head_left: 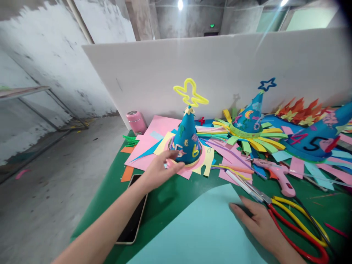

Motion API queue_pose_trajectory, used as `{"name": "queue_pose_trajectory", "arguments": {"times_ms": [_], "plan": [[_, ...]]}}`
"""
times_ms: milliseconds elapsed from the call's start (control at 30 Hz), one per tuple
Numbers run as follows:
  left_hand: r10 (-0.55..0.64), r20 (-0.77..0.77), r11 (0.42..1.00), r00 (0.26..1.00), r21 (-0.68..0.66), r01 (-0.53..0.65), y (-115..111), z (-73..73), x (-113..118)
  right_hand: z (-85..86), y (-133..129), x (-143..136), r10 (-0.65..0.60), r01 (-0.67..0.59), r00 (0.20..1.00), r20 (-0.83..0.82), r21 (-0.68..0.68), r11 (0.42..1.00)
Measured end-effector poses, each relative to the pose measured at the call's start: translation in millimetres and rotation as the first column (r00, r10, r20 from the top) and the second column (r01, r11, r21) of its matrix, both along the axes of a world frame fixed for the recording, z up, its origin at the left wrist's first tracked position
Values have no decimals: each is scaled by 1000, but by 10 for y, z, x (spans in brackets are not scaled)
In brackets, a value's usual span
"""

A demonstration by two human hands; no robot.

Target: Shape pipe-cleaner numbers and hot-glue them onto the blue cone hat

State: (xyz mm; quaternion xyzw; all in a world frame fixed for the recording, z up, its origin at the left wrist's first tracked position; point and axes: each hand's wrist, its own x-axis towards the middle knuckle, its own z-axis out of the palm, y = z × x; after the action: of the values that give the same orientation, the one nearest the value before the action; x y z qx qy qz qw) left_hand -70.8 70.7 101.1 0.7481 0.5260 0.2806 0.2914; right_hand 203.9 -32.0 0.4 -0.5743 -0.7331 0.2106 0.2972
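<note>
My left hand (162, 168) reaches to the lower left side of a blue cone hat (187, 137) with a yellow star-like wire shape (191, 93) on top. Its fingers are apart beside the brim, and contact is unclear. A large light-blue sheet (203, 227) lies at the bottom. At its right edge rests my right hand (255, 220), thumb on the sheet and the other fingers partly hidden beneath or behind it. Scissors (291, 220) with red and yellow handles lie just right of that hand, near a pink glue gun (277, 172).
A phone (132, 216) lies under my left forearm. Two more decorated hats (249, 117) (310, 141) stand at the right among paper strips. A pink bottle (136, 123) stands at the back left, before a white board (154, 77).
</note>
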Motion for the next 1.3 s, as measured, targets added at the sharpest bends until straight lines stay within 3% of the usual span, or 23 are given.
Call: {"name": "queue_pose_trajectory", "arguments": {"times_ms": [133, 300, 400, 567, 700, 900, 1133, 1233, 1300], "plan": [[-77, -126, 997, 989, -10, 76, -378, -36, -164, 101, 37, 118, 36, -36, 999, 12, -3, 999], [49, -342, 994, 938, 112, -11, -557, -295, -324, 168, 103, 125, 64, -65, 996, 59, 7, 998], [37, -450, 978, 892, 198, 59, -544, -514, -295, 183, 114, 51, 67, -69, 996, 61, 18, 997], [-199, -548, 959, 812, 61, 276, -434, -676, -64, 141, 103, -29, 106, -105, 993, 53, -22, 994], [-243, -570, 953, 785, 9, 302, -326, -755, 84, 64, 79, -17, 95, -92, 993, 76, -37, 995], [-221, -568, 955, 793, 39, 294, -168, -905, 178, 44, 78, 13, 89, -86, 992, 95, -37, 996], [-183, -566, 956, 804, 88, 280, -82, -877, 259, 122, 118, 36, 103, -102, 987, 124, -11, 995], [-133, -579, 966, 805, 105, 235, -217, -772, 176, 128, 129, 29, 107, -111, 986, 128, 26, 993], [-30, -620, 979, 784, 139, 147, -366, -705, 46, 112, 136, 11, 108, -114, 988, 114, 44, 993]]}}
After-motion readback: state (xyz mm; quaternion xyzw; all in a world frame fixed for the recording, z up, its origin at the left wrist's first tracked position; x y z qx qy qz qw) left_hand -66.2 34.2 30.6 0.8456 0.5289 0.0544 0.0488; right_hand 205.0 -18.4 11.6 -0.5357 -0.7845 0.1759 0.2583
